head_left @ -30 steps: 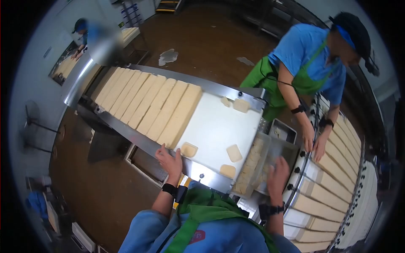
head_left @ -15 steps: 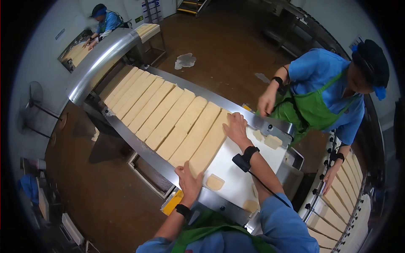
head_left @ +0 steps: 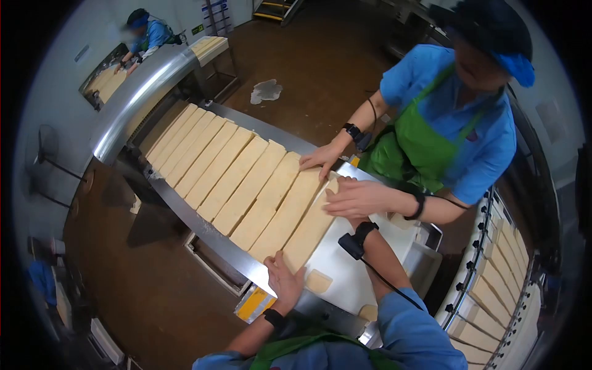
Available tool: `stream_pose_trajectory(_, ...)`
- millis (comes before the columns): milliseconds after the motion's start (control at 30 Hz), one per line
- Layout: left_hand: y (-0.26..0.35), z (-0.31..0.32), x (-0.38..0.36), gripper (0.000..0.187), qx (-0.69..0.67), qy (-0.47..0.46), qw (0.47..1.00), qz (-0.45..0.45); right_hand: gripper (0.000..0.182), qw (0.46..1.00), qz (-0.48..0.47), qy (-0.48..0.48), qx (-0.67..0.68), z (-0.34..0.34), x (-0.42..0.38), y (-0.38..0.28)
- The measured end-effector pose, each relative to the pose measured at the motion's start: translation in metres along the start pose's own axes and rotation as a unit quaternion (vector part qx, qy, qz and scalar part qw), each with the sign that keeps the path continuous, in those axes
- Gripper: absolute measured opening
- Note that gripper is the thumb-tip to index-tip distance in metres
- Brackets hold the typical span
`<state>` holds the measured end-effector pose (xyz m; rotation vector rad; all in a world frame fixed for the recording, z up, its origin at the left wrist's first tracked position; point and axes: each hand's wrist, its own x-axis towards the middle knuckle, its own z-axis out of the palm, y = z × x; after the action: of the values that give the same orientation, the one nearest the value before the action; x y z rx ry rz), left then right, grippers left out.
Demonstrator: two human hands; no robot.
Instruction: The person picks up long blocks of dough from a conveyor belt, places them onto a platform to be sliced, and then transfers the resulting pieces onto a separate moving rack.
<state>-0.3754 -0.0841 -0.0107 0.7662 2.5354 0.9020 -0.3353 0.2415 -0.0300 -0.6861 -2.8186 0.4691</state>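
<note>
Pale flat dough strips (head_left: 237, 179) lie side by side across a conveyor. At the near end of the row, my left hand (head_left: 285, 283) is closed around the close end of the last dough strip (head_left: 308, 229). My right hand (head_left: 347, 182) is at that strip's far end, its fingers bent over it and partly covered by a co-worker's hand (head_left: 364, 198). The co-worker's other hand (head_left: 320, 159) rests on the far end of the neighbouring strip. A small dough scrap (head_left: 318, 281) sits on the white belt (head_left: 345, 265) beside my left hand.
Metal side rails (head_left: 216, 237) border the conveyor, and a curved steel cover (head_left: 145, 86) spans its far end. On the right, a second conveyor (head_left: 493, 277) carries more strips. A co-worker (head_left: 425, 123) stands close opposite; another person (head_left: 151, 37) works farther back.
The co-worker has leaned in and brought both hands onto the strips, one over my right hand. My hands stay at the last strip's two ends. The row has shifted slightly in view.
</note>
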Motion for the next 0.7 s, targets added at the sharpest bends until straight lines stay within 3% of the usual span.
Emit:
stream_pose_trajectory(33, 0.000, 0.002, 0.001, 0.084, 0.003, -0.004, 1.000, -0.002, 0.051, 1.000, 0.007, 0.003, 0.000, 0.011, -0.011, 0.010)
stream_pose_trajectory(100, 0.003, 0.005, -0.001, 0.084, 0.016, -0.018, 0.999, 0.038, 0.050, 0.989, 0.107, 0.087, -0.054, 0.038, -0.042, 0.030)
stream_pose_trajectory(167, 0.006, 0.004, 0.001, 0.084, 0.028, -0.034, 0.996, 0.082, 0.056, 0.951, 0.049, 0.271, -0.140, 0.022, -0.092, 0.037)
stream_pose_trajectory(233, 0.014, 0.002, 0.005, 0.088, 0.058, -0.110, 0.984, 0.131, 0.063, 0.947, 0.291, 0.092, -0.100, -0.014, -0.141, 0.029)
stream_pose_trajectory(267, 0.017, 0.001, 0.011, 0.088, 0.058, -0.119, 0.980, 0.146, 0.063, 0.941, 0.305, 0.099, -0.104, -0.028, -0.156, 0.020)
stream_pose_trajectory(333, 0.020, 0.000, 0.022, 0.091, 0.087, -0.161, 0.964, 0.191, 0.069, 0.897, 0.434, 0.048, -0.074, -0.049, -0.191, 0.005)
stream_pose_trajectory(433, 0.003, 0.025, 0.034, 0.094, 0.147, -0.174, 0.931, 0.286, 0.069, 0.895, 0.396, 0.178, -0.102, -0.014, -0.218, 0.004)
stream_pose_trajectory(467, 0.005, 0.028, 0.034, 0.094, 0.124, -0.191, 0.935, 0.270, 0.068, 0.888, 0.381, 0.216, -0.139, 0.004, -0.223, 0.008)
stream_pose_trajectory(500, 0.007, 0.030, 0.034, 0.093, 0.103, -0.211, 0.937, 0.258, 0.064, 0.875, 0.424, 0.231, -0.037, -0.010, -0.217, -0.005)
stream_pose_trajectory(533, 0.011, 0.033, 0.032, 0.093, 0.116, -0.201, 0.938, 0.257, 0.062, 0.867, 0.426, 0.250, -0.059, 0.005, -0.219, 0.002)
stream_pose_trajectory(567, 0.012, 0.034, 0.027, 0.092, 0.129, -0.189, 0.940, 0.253, 0.067, 0.861, 0.461, 0.216, 0.015, -0.019, -0.220, -0.014)
stream_pose_trajectory(700, 0.029, 0.039, -0.002, 0.090, 0.122, -0.150, 0.937, 0.289, 0.064, 0.832, 0.504, 0.228, 0.035, -0.051, -0.266, -0.045)
